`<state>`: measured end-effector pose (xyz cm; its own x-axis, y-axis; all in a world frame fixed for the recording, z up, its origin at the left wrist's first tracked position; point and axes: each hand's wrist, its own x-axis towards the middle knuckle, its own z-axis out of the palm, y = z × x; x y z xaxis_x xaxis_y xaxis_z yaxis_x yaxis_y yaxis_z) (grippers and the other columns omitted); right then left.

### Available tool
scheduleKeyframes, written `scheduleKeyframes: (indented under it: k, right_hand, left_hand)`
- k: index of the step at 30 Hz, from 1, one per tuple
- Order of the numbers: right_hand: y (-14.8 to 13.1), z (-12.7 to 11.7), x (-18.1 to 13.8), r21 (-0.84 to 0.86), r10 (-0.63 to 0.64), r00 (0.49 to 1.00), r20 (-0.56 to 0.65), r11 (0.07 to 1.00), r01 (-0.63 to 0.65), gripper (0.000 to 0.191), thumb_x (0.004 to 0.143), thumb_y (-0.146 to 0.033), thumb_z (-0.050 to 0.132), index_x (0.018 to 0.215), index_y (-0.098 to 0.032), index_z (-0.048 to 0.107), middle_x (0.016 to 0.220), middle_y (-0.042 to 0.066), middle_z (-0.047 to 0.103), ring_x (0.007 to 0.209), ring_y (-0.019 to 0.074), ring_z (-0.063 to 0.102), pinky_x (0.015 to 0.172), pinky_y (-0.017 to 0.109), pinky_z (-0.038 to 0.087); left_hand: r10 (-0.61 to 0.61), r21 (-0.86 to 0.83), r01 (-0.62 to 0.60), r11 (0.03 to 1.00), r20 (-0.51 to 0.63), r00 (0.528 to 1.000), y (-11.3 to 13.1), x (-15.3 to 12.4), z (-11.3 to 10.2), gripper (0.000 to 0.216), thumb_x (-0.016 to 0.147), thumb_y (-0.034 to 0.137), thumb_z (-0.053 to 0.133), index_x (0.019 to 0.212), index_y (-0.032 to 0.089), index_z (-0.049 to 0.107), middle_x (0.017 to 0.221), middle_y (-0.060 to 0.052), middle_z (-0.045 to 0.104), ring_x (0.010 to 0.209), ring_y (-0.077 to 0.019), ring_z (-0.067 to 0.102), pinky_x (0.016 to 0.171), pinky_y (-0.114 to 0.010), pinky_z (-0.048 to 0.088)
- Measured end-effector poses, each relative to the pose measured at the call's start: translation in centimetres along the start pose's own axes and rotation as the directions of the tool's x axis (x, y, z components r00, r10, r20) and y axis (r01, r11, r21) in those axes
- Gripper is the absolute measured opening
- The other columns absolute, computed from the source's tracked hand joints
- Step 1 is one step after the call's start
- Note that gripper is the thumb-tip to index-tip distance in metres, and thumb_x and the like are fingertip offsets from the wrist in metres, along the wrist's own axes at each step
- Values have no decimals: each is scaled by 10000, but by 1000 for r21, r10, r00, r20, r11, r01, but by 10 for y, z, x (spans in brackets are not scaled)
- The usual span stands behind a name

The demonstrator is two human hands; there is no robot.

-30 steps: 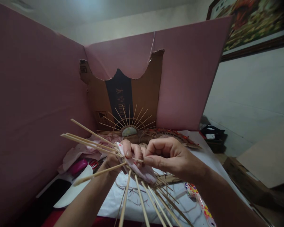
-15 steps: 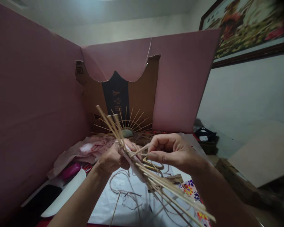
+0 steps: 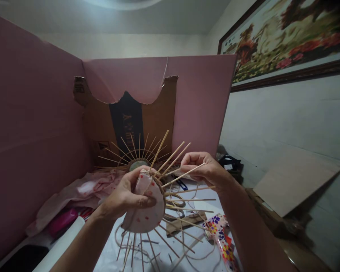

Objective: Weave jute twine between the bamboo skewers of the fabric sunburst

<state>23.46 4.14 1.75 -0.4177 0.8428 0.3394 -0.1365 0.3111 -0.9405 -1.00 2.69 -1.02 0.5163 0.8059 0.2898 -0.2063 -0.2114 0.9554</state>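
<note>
My left hand (image 3: 124, 195) grips a round disc (image 3: 147, 217) covered in white cloth with red dots, its thumb lying across the face. Thin wooden sticks (image 3: 172, 158) fan out from the disc's rim on most sides. My right hand (image 3: 205, 170) is closed just right of the upper sticks, finger and thumb pinched on a thin strand of twine (image 3: 173, 172) that runs to the rim. One stick crosses in front of the right fingers. Behind them, a similar ring of sticks (image 3: 132, 145) with a greenish centre leans on the cardboard.
A torn cardboard sheet (image 3: 158, 121) stands against pink panels (image 3: 200, 102). On the white table cover (image 3: 107, 251) lie brown cardboard scraps (image 3: 184, 223), loose twine and a flower-patterned piece (image 3: 225, 247). Pink cloth (image 3: 87, 185) and a magenta item (image 3: 64, 221) are at left.
The disc has turned from nearly edge-on to showing its dotted face, and its sticks now spread outward. The right hand has moved slightly up, still pinching the strand. The camera view has shifted.
</note>
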Motion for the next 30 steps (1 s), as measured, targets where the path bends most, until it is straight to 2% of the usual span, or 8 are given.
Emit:
scheduleKeyframes:
  k: [5, 13, 19, 22, 25, 30]
  right_hand:
    - [2, -3, -1, 16, -25, 999, 20, 1000, 25, 237, 714, -323, 748, 659, -151, 595, 477, -80, 391, 405, 30, 246, 376, 199, 129]
    - [4, -5, 0, 41, -35, 999, 38, 999, 34, 238, 736, -301, 726, 641, -147, 571, 488, -81, 382, 409, 27, 229, 375, 195, 120]
    - [8, -12, 1, 64, -26, 988, 151, 998, 16, 258, 780, -303, 689, 640, -146, 540, 519, -70, 400, 416, 29, 234, 373, 190, 120]
    - [10, -17, 2, 125, -41, 981, 189, 992, 17, 297, 796, -351, 677, 640, -152, 519, 541, -64, 394, 432, 34, 246, 381, 184, 135]
    - [7, -22, 1, 228, -91, 974, 209, 973, 42, 328, 750, -407, 715, 658, -152, 531, 571, -63, 374, 459, 38, 237, 392, 176, 138]
    - [1, -26, -1, 263, -129, 977, 168, 961, 81, 256, 758, -332, 720, 685, -161, 545, 543, -81, 332, 448, 37, 190, 389, 172, 137]
  left_hand:
    - [-26, 6, 25, 1000, 22, 999, 1, 0, -2, 488, 551, 151, 808, 980, 203, 582, 788, -12, 666, 668, -139, 617, 590, -223, 478]
    - [-30, -3, 30, 1000, 21, 999, -2, 1, -3, 557, 544, 153, 814, 1027, 233, 548, 755, 14, 640, 629, -111, 583, 567, -205, 451]
    - [-65, 14, 65, 998, 26, 998, 0, -1, -5, 580, 532, 157, 820, 1035, 247, 544, 741, 28, 621, 599, -91, 548, 536, -180, 410]
    - [-88, 24, 87, 996, 59, 994, 3, -2, -5, 557, 537, 161, 815, 1020, 234, 549, 736, 26, 610, 591, -87, 533, 521, -172, 397]
    - [-121, 52, 117, 992, 86, 989, 5, -2, -5, 522, 553, 171, 807, 1007, 212, 554, 719, 27, 592, 578, -78, 510, 506, -162, 375]
    - [-159, 77, 151, 985, 98, 982, 6, 0, -5, 521, 561, 197, 806, 1014, 207, 548, 709, 33, 563, 577, -75, 484, 505, -166, 364]
